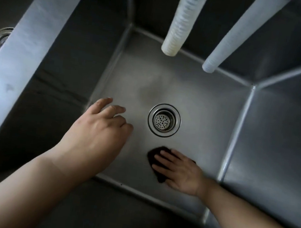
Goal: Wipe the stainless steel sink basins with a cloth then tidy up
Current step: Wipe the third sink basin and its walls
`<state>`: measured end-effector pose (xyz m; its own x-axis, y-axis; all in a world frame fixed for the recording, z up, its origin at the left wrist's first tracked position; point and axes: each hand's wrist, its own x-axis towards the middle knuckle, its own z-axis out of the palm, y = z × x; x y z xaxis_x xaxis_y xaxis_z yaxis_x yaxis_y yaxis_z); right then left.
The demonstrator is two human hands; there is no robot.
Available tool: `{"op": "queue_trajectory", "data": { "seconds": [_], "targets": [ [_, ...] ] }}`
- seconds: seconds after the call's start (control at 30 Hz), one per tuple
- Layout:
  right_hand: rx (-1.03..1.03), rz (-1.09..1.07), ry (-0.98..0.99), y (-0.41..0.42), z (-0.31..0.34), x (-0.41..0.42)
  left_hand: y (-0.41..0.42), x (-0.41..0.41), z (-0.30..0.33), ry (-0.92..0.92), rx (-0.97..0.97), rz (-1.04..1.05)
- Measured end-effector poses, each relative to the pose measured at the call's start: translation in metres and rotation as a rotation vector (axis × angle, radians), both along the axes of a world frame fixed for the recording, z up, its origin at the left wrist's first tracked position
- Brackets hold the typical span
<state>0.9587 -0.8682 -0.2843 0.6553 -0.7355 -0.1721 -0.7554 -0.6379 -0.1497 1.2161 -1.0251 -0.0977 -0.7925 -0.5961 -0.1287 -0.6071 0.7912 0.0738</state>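
Note:
I look straight down into a deep stainless steel sink basin (pixel 187 92). A round drain strainer (pixel 164 120) sits in the middle of its floor. A dark cloth (pixel 155 153) lies on the floor in front of the drain. My right hand (pixel 178 170) presses flat on that cloth, fingers straight and pointing left. My left hand (pixel 97 131) is held inside the basin near the left wall, fingers loosely spread and holding nothing.
Two white ribbed hoses (pixel 185 20) (pixel 238 33) hang down from above over the basin's back edge. A steel divider (pixel 27 40) separates this basin from a second one at the left, whose drain (pixel 1 38) shows at the edge.

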Motion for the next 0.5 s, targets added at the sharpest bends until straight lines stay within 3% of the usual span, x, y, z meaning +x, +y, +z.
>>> {"op": "queue_trajectory", "data": {
  "seconds": [0.2,0.33,0.5],
  "targets": [
    [0.014,-0.303,0.035,-0.075,-0.005,-0.051,0.011,-0.014,-0.017,0.01,0.037,-0.051],
    [-0.01,-0.659,0.05,-0.131,-0.007,-0.084,0.023,-0.024,-0.033,0.03,0.08,-0.104],
    [-0.036,-0.912,0.055,-0.128,-0.01,-0.081,0.03,-0.021,-0.048,0.028,0.087,-0.148]
  ]
}}
